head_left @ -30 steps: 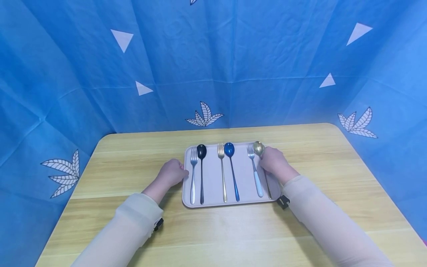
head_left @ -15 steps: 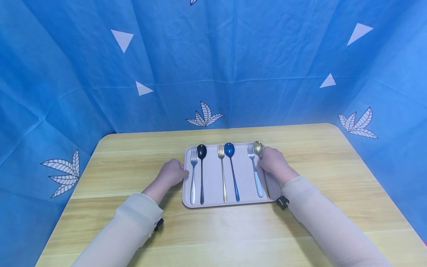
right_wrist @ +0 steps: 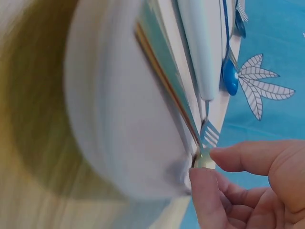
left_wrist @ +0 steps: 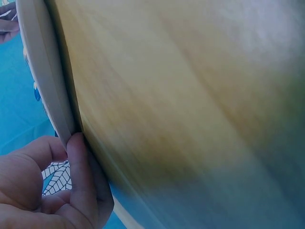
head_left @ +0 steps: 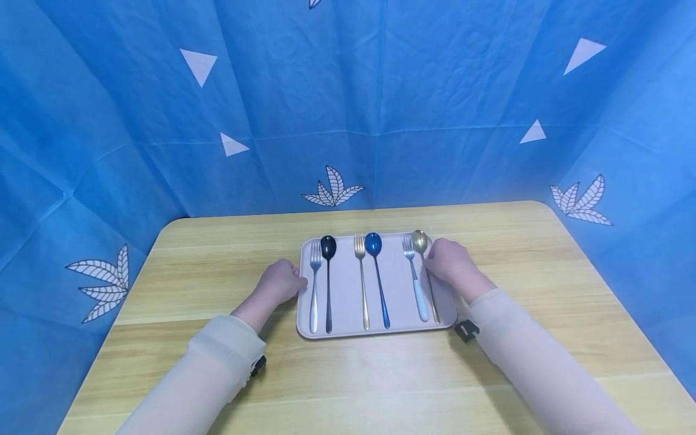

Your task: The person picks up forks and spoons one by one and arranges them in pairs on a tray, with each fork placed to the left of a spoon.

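Note:
A pale tray (head_left: pixel 342 302) lies on the table with three fork-and-spoon pairs on it. My left hand (head_left: pixel 281 281) pinches the tray's left rim; the left wrist view shows the thumb and a finger meeting at the rim (left_wrist: pixel 47 71). At the right end, a gold spoon (head_left: pixel 420 241) lies beside a fork with a light blue handle (head_left: pixel 421 302). My right hand (head_left: pixel 450 264) is just right of the gold spoon's neck. In the right wrist view its thumb and index finger (right_wrist: pixel 205 191) stand slightly apart near the spoon's handle (right_wrist: pixel 167 78).
Also on the tray are a silver fork (head_left: pixel 315 260), a black spoon (head_left: pixel 328 248), a gold fork (head_left: pixel 360 248) and a blue spoon (head_left: pixel 374 244). Wood-patterned table (head_left: pixel 359 380) surrounds the tray. A blue curtain (head_left: pixel 435 90) hangs behind it.
My right hand has shifted slightly to the right, off the gold spoon, so more of its handle shows. The gold spoon's handle has moved a little left. The left hand stays at the rim.

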{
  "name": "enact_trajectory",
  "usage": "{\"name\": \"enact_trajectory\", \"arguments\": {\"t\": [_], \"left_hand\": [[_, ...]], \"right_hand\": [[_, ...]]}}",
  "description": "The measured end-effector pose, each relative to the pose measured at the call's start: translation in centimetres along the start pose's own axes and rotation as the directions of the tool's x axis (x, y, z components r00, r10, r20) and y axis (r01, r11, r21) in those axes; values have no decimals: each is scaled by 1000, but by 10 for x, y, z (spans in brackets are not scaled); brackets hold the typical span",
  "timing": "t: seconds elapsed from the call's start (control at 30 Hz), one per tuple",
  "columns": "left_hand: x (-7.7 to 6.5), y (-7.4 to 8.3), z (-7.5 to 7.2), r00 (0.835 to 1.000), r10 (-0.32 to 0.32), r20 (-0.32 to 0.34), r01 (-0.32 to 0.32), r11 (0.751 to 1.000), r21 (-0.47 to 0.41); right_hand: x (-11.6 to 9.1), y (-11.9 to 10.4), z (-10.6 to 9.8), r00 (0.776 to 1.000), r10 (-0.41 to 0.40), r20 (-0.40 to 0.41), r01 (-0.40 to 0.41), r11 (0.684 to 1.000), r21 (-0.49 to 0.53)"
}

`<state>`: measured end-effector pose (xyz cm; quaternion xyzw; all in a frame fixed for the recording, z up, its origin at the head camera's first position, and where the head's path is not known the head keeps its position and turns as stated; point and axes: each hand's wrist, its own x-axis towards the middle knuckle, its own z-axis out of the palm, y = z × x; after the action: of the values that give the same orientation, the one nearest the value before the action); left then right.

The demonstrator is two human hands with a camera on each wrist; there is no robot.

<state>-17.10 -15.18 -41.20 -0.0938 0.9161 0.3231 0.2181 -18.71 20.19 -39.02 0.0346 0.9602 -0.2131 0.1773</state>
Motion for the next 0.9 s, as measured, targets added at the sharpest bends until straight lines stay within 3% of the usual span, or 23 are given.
{"name": "enact_trajectory", "arguments": {"t": [0.27, 0.9], "left_hand": [[-1, 0, 0, 1000, -1, 0, 1, 1000, -6], [-2, -1, 0, 1000, -6, -7, 6, 1000, -4]], "right_hand": [[-4, 12, -6, 1000, 26, -15, -26, 1000, -14], [-2, 22, 5, 999, 31, 10, -31, 999, -10]]}}
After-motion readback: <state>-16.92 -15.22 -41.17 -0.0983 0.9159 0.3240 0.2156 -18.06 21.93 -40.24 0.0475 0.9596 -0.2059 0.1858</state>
